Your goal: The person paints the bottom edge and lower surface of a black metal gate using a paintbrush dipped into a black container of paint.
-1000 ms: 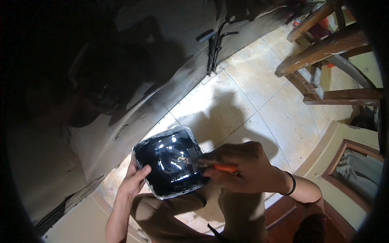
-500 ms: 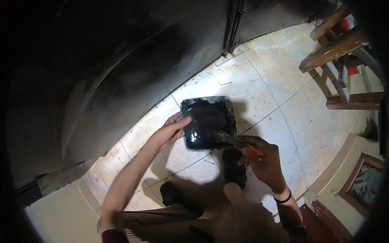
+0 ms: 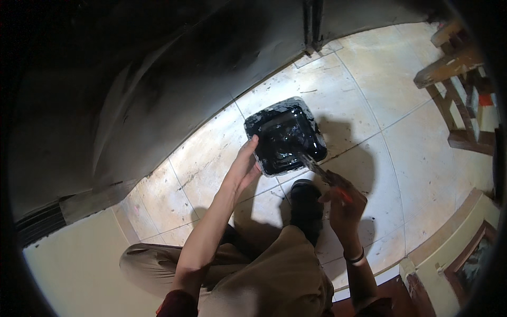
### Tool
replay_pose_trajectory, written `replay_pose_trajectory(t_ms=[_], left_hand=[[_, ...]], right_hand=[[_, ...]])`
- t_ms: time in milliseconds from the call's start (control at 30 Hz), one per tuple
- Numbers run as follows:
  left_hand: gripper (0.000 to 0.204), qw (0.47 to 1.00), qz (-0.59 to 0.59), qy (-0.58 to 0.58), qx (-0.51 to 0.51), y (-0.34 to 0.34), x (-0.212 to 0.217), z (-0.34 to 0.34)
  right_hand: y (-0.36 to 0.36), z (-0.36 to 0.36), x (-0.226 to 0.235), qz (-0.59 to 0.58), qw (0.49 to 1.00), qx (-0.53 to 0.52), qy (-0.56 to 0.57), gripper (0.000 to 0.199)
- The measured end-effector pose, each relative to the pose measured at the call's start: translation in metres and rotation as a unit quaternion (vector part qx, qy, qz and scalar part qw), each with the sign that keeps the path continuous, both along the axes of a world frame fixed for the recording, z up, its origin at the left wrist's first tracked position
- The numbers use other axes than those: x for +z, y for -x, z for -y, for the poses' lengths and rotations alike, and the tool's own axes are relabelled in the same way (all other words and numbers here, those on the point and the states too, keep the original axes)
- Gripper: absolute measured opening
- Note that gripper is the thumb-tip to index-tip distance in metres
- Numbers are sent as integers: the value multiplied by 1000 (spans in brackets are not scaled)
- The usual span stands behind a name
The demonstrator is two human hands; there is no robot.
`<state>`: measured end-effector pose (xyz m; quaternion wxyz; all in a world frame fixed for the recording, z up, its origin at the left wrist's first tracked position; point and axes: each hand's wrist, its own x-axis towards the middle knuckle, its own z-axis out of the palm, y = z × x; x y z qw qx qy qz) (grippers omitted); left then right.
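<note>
My left hand (image 3: 247, 162) grips a square tub (image 3: 253, 120) by its left rim, thumb over the edge. Glossy black paint (image 3: 282, 138) coats its inside, and grey-black smears cover the walls. My right hand (image 3: 346, 203) is closed round a paintbrush (image 3: 315, 166) with a reddish-orange part at the handle. Its dark, paint-covered end reaches into the tub over the near right corner. The brush tip is lost in the black paint.
A large dark metal panel (image 3: 174, 100) stands along the far left above the paint-spotted tile floor (image 3: 359, 148). Wooden furniture legs (image 3: 449, 68) are at the far right. A wood-framed picture (image 3: 475, 253) lies lower right. My shoe (image 3: 306, 208) is below the tub.
The tub has shifted up and to the right and tilted, showing more of its inside. The brush has gone from the near right edge into the paint.
</note>
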<state>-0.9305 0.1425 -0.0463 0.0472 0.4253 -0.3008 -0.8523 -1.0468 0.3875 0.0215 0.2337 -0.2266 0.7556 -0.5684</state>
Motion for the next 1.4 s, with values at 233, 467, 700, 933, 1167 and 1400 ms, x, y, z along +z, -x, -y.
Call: replay_pose_trajectory(t_ms=[233,467,700,933,1167,1400], left_hand=[[73,1000,25,6,1,1,-5,-5],[67,999,23,25,29,-4,-11,-8],[38,971,-102,5,217,-34,-13,-8],[56,943,-178,80,270,-68,25,6],[80,944,-141,45,294,-105,2,-9],[84,945,-79,79,307,-144,-39,-46]], right_hand=[[9,-8,-26,-18,999,-5,47,28],[7,0,-45,24,999,-3,31,34],[9,22,-45,57,996,42,49,43],[1,47,12,88,989,108,-48,50],[-11,30,11,39,979,154,-129,30],[-67,24,17,22,951,183,-247,20]])
